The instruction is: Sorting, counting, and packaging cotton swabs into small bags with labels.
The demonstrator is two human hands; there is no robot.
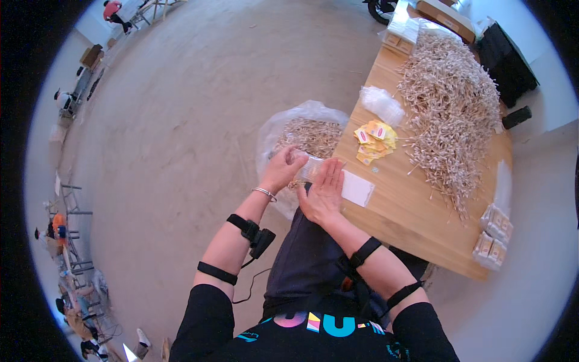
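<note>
Your left hand (pixel 282 169) was raised off your lap, wrist bent, fingers curled closed around one end of a small clear plastic packet (pixel 309 167). Your right hand (pixel 322 192) lay flat — fingers straight and together, palm down — pressing the packet's other end at the corner of the wooden table (pixel 416 217). The packet sat between both hands, just beside a white card (pixel 357 188) and in front of the open bag of sticks (pixel 310 136).

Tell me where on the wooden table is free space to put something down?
The wooden table is bare along its near edge, between the white sheet and the packed bags. The far part is crowded by the stick pile, yellow labels and clear bags.
</note>
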